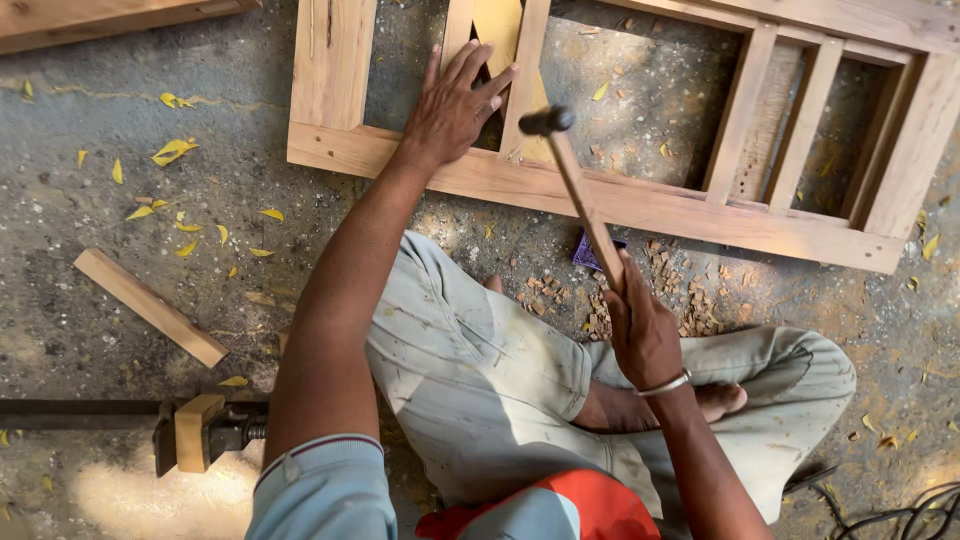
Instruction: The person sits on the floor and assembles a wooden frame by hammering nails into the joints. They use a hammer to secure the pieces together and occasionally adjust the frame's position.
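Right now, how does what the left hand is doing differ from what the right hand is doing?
The left hand lies flat and open, fingers spread on the wooden frame; the right hand is closed in a grip around the hammer handle. The left arm reaches far forward, while the right hand stays near the lap. The right wrist wears a metal bangle; the left wrist is bare. Both hands are bare.
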Tool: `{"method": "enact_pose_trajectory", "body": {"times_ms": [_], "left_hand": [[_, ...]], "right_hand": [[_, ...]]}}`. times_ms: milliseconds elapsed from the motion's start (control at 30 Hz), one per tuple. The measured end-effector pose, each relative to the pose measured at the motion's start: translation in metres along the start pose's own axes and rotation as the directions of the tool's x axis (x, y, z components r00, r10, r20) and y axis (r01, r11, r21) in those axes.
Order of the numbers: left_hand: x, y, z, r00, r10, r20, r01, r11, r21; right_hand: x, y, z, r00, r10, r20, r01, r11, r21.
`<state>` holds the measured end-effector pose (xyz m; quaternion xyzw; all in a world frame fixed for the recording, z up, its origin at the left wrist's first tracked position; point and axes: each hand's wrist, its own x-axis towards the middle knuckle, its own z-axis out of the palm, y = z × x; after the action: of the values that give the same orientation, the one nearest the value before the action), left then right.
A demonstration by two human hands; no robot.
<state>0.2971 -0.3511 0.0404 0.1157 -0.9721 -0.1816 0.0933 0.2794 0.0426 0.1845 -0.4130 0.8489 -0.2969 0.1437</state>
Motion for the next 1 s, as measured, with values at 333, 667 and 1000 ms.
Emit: {"method": "enact_pose_trajectory", "body": {"times_ms": [333,667,1000], "left_hand": [[0.014,-0.025,0.018,0.997,-0.038,0.073,0.038,0.999,0.004],[0.015,-0.032,0.036,0.999,-0.025,0.027,0.025,1.000,0.006],[0.010,-0.026,0.040,0.998,-0.058,0.026,0.057,0.998,0.039]], "right_hand": [[0.025,0.019,0.035,0.983,0.149,0.108,-0.140,0.987,-0.080],[0.034,0.008,0.043,0.995,0.097,0.006,-0.096,0.995,-0.031],[0.019,0.016,0.051,0.995,0.087,0.057,-0.081,0.992,-0.097]]}}
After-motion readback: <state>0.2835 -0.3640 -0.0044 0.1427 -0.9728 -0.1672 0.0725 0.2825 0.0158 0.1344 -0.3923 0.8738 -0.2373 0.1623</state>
